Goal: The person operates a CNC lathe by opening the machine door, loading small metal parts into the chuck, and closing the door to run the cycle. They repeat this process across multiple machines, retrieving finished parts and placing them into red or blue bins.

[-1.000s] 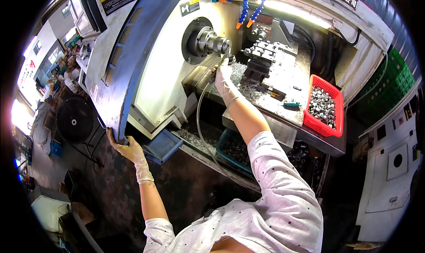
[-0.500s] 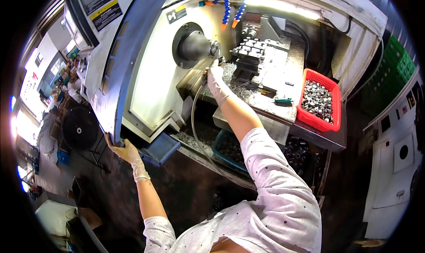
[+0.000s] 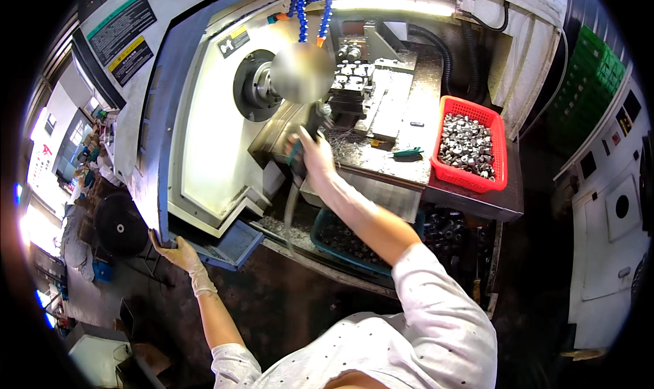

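Observation:
My left hand (image 3: 180,254), in a pale thin glove, is closed round the lower edge of the blue sliding door (image 3: 163,178) of a lathe. My right hand (image 3: 317,156) grips a dark air blow gun (image 3: 298,163) with a teal part, smeared by motion. A clear hose (image 3: 291,215) hangs from the gun. Just above this hand, left of the tool block (image 3: 351,82), is the chuck (image 3: 261,84); a blurred round grey patch hides its front end. Metal chips lie on the bed below the tool block.
A red basket (image 3: 439,174) full of small metal parts stands on the right ledge, near a green-handled tool (image 3: 407,153). Blue jointed coolant hoses (image 3: 302,14) hang above. Below sit a teal bin (image 3: 320,236) of parts and a blue tray (image 3: 238,242). Green crates (image 3: 589,75) stand at right.
My right hand has drawn back from the chuck, down toward me, with the blow gun now showing in it. My left hand stays on the door edge. The whole view has shifted.

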Action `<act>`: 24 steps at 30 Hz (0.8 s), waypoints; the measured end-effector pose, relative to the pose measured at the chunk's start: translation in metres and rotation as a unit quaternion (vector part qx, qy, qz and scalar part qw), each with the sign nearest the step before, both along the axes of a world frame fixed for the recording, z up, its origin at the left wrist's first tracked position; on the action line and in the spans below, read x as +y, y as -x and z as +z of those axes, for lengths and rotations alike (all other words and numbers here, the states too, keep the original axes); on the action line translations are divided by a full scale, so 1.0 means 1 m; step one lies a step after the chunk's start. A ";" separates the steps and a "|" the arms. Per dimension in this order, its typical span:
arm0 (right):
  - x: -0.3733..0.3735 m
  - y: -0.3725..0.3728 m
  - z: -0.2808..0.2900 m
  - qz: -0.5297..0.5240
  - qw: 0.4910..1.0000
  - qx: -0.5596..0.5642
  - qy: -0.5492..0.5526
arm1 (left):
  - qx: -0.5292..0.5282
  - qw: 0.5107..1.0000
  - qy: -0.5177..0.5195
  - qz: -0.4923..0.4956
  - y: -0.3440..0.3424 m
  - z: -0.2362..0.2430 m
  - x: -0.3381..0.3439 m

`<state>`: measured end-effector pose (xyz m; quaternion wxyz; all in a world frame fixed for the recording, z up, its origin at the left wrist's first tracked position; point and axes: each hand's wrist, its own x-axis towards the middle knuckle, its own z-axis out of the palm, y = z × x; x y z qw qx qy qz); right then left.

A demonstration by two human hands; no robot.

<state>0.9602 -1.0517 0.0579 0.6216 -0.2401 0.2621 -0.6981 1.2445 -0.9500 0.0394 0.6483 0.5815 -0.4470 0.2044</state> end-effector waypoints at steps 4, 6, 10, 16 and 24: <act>0.137 0.102 -0.062 -0.331 0.925 0.177 0.067 | 0.018 0.999 -0.025 0.020 0.016 0.010 0.007; 0.196 0.147 -0.085 -0.423 0.899 0.109 0.012 | 0.003 1.000 -0.015 0.024 0.014 0.003 0.000; 0.270 0.230 -0.180 -0.241 0.914 0.098 -0.310 | -0.035 0.994 -0.023 0.106 -0.020 -0.007 0.019; 0.267 0.247 -0.233 -0.437 0.567 0.655 -0.240 | -0.024 0.995 -0.051 0.077 -0.003 -0.003 0.000; 0.116 0.114 -0.261 0.091 0.580 0.810 -0.001 | 0.023 0.990 -0.070 0.121 0.001 -0.004 -0.001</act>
